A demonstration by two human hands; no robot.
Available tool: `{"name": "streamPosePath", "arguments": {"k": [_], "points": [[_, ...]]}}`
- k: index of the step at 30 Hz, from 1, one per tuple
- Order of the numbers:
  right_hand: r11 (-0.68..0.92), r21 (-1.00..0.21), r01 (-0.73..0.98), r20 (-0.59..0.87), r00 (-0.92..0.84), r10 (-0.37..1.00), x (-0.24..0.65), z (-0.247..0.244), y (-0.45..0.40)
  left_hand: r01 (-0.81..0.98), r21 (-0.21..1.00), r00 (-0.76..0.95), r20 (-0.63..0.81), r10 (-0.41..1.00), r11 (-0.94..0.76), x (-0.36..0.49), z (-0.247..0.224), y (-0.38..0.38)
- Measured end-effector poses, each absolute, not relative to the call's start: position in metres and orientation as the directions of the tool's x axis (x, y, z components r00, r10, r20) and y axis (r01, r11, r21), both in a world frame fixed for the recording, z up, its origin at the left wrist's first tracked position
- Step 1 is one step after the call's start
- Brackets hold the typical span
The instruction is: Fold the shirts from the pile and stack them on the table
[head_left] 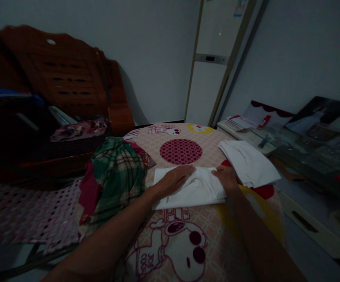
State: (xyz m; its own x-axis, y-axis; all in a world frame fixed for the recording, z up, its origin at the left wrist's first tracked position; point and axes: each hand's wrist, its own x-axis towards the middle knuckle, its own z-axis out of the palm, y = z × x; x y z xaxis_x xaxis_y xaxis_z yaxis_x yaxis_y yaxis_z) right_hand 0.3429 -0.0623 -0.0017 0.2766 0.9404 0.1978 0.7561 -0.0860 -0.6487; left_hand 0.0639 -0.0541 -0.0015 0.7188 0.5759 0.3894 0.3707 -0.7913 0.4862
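Observation:
A white folded garment lies flat on the round table, its top layer creased. My left hand rests flat on its left part, fingers stretched out together toward the middle. At its upper right corner, my right hand has curled fingers gripping the cloth; its fingertips are partly hidden. Just beyond that hand, at the table's right edge, is a second white folded garment. Left of my left hand, a crumpled green plaid garment lies over dark red cloth.
A patterned cover with cartoon dogs drapes the round table. On the left stand a wooden bench and a woven seat. A glass-topped cabinet holding papers and a photo is close on the right. Behind stands a tall white appliance.

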Motion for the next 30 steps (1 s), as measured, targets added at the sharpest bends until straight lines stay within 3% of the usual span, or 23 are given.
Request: {"name": "streamPosePath", "arguments": {"k": [4, 9, 15, 17, 19, 22, 26, 30], "points": [[-0.062, -0.669, 0.741, 0.248, 0.301, 0.921, 0.344, -0.004, -0.057, 0.361, 0.459, 0.749, 0.375, 0.546, -0.812, 0.065, -0.006, -0.052], [-0.031, -0.595, 0.803, 0.296, 0.255, 0.92, 0.344, -0.011, -0.053, 0.369, 0.46, 0.751, 0.364, 0.551, -0.807, 0.062, -0.009, -0.051], [-0.081, -0.565, 0.821, 0.262, 0.271, 0.926, 0.348, -0.011, -0.057, 0.281, 0.417, 0.861, 0.287, 0.419, -0.864, 0.064, -0.01, -0.06], [-0.068, -0.523, 0.85, 0.325, 0.272, 0.906, 0.348, -0.006, -0.061, 0.262, 0.427, 0.879, 0.264, 0.397, -0.865, 0.063, -0.008, -0.063], [0.059, -0.46, 0.886, 0.463, 0.182, 0.867, 0.343, 0.0, -0.065, 0.253, 0.462, 0.881, 0.253, 0.4, -0.85, 0.061, -0.006, -0.064], [0.368, -0.334, 0.868, 0.596, -0.108, 0.796, 0.327, 0.002, -0.071, 0.225, 0.527, 0.878, 0.255, 0.405, -0.819, 0.059, -0.002, -0.064], [0.558, -0.212, 0.802, 0.437, -0.433, 0.789, 0.298, -0.015, -0.076, 0.16, 0.672, 0.832, 0.303, 0.465, -0.723, 0.055, 0.004, -0.062], [0.529, -0.2, 0.825, 0.326, -0.453, 0.83, 0.29, -0.03, -0.078, 0.219, 0.791, 0.537, 0.392, 0.747, -0.572, 0.042, 0.012, -0.053]]}}
